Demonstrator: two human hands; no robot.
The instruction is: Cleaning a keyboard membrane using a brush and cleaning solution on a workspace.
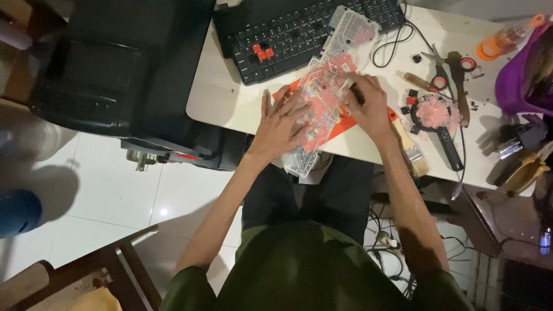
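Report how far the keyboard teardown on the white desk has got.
Done: the clear plastic keyboard frame lies apart from the black keyboard, which shows gaps; loose keycaps sit in a round black tray. In hand: left hand flat on the frame, right hand working it. Left: reassembly.

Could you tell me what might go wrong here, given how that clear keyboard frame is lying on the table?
The clear keyboard frame overhangs the table edge toward the lap; only the left hand lies flat on it, so it could tip or slide off. The right hand presses a small dark tool into it, hard to make out; a slip might crack the thin plastic. Loose keycaps lie near the paintbrush at the edge and could easily be knocked to the floor.
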